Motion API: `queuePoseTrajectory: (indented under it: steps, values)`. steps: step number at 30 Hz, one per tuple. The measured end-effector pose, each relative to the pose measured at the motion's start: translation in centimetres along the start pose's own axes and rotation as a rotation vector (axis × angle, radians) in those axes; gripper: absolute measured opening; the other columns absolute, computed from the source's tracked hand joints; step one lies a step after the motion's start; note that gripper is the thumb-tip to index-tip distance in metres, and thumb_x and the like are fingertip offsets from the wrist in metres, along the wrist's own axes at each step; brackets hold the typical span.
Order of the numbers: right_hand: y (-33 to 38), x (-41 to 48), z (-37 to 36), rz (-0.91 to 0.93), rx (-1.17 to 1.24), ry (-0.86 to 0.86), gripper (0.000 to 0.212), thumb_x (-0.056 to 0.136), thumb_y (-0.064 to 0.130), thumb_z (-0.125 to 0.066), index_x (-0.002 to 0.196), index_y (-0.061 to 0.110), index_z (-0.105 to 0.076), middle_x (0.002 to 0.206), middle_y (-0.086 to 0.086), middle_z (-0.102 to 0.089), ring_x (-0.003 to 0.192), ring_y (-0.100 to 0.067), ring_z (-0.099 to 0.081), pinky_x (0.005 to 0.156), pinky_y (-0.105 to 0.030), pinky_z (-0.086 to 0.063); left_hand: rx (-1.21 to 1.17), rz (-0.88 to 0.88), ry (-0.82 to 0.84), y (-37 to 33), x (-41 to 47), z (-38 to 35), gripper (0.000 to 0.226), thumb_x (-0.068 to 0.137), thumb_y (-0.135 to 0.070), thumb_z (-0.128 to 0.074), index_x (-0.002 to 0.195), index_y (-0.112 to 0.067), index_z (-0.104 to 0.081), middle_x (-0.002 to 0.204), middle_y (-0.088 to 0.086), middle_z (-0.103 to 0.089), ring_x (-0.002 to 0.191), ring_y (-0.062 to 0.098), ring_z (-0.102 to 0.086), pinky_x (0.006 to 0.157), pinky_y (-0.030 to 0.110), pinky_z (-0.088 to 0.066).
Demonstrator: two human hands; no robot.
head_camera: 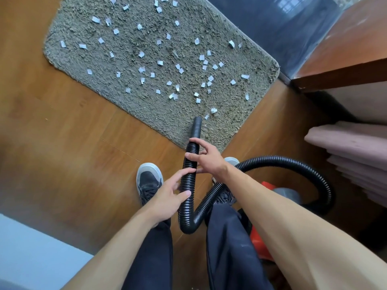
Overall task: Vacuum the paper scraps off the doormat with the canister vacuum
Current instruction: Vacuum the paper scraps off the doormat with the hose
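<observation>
A grey shaggy doormat (pixel 134 101) lies at an angle on the wooden floor, strewn with several small white paper scraps (pixel 178 68). A black ribbed vacuum hose (pixel 189 185) rises between my legs; its smooth nozzle end (pixel 196 126) points at the mat's near edge, close to a scrap (pixel 213 110). My right hand (pixel 206 158) grips the hose just behind the nozzle. My left hand (pixel 170 195) holds the hose lower down, fingers loosely wrapped. The hose loops right to the red canister (pixel 263 243), mostly hidden behind my right arm.
My shoes (pixel 148 183) stand just short of the mat. A wooden table edge (pixel 339 76) and dark glass door (pixel 272 24) are at the upper right. Stacked pink cushions (pixel 354 151) sit at the right. A pale blue surface (pixel 31 254) fills the lower left.
</observation>
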State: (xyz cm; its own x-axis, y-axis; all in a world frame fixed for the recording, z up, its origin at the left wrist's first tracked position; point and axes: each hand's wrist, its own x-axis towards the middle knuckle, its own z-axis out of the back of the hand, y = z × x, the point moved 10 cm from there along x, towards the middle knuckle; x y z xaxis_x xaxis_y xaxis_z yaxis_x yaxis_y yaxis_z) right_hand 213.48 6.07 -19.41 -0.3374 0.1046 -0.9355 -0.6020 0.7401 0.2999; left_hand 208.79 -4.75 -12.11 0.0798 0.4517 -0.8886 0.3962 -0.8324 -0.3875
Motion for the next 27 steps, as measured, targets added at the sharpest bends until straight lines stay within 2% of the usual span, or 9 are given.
queuePoseTrajectory:
  steps: [3, 6, 9, 12, 18, 22, 27]
  values:
    - [0.4, 0.0, 1.1, 0.01, 0.016, -0.024, 0.049, 0.09, 0.007, -0.067, 0.131, 0.029, -0.053, 0.109, -0.015, -0.062, 0.084, -0.02, -0.069, 0.071, -0.038, -0.062, 0.036, -0.015, 0.018, -0.8, 0.7, -0.5, 0.057, 0.098, -0.005, -0.051, 0.127, -0.054, -0.049, 0.098, -0.01, -0.057, 0.081, 0.005, -0.054, 0.068, 0.019, -0.046]
    - [0.5, 0.2, 2.2, 0.012, 0.028, -0.051, 0.046, 0.09, 0.007, -0.066, 0.127, 0.031, -0.054, 0.11, -0.016, -0.064, 0.087, -0.022, -0.069, 0.074, -0.041, -0.062, 0.081, -0.036, 0.039, -1.6, 1.6, -1.2, 0.057, 0.098, -0.006, -0.051, 0.128, -0.053, -0.047, 0.099, -0.011, -0.056, 0.075, 0.005, -0.053, 0.063, 0.016, -0.045]
    - [0.8, 0.0, 3.1, 0.015, 0.037, -0.071, 0.047, 0.091, 0.007, -0.065, 0.129, 0.032, -0.054, 0.108, -0.013, -0.065, 0.083, -0.02, -0.069, 0.062, -0.032, -0.06, 0.105, -0.048, 0.055, -2.2, 2.4, -1.8, 0.055, 0.096, -0.004, -0.053, 0.129, -0.048, -0.048, 0.092, -0.018, -0.054, 0.071, 0.003, -0.053, 0.061, 0.015, -0.045]
    - [1.1, -0.2, 3.7, 0.025, 0.048, -0.095, 0.047, 0.091, 0.006, -0.065, 0.13, 0.031, -0.054, 0.105, -0.013, -0.065, 0.081, -0.019, -0.069, 0.058, -0.029, -0.057, 0.126, -0.055, 0.064, -2.7, 2.7, -2.2, 0.054, 0.096, -0.005, -0.054, 0.13, -0.046, -0.048, 0.091, -0.018, -0.054, 0.07, 0.003, -0.054, 0.056, 0.013, -0.045]
    - [1.6, -0.4, 5.2, 0.031, 0.097, -0.152, 0.05, 0.091, 0.005, -0.065, 0.133, 0.031, -0.053, 0.099, -0.009, -0.064, 0.078, -0.017, -0.069, 0.057, -0.029, -0.057, 0.189, -0.086, 0.071, -4.0, 3.5, -2.4, 0.054, 0.095, -0.004, -0.054, 0.132, -0.044, -0.048, 0.098, -0.016, -0.056, 0.075, 0.006, -0.055, 0.062, 0.016, -0.045]
    - [2.4, -0.1, 5.4, 0.023, 0.082, -0.143, 0.049, 0.091, 0.007, -0.064, 0.133, 0.031, -0.053, 0.108, -0.012, -0.066, 0.084, -0.021, -0.069, 0.068, -0.036, -0.061, 0.204, -0.092, 0.075, -4.8, 3.8, -2.4, 0.054, 0.096, -0.006, -0.054, 0.132, -0.045, -0.047, 0.1, -0.016, -0.057, 0.075, 0.003, -0.057, 0.067, 0.021, -0.047]
    - [2.1, -0.4, 5.2, 0.001, 0.1, -0.146, 0.047, 0.09, 0.006, -0.064, 0.129, 0.032, -0.055, 0.111, -0.011, -0.066, 0.079, -0.02, -0.069, 0.059, -0.031, -0.056, 0.206, -0.081, 0.09, -4.6, 3.5, -2.5, 0.054, 0.096, -0.008, -0.055, 0.132, -0.047, -0.046, 0.099, -0.017, -0.057, 0.071, 0.002, -0.057, 0.067, 0.022, -0.046]
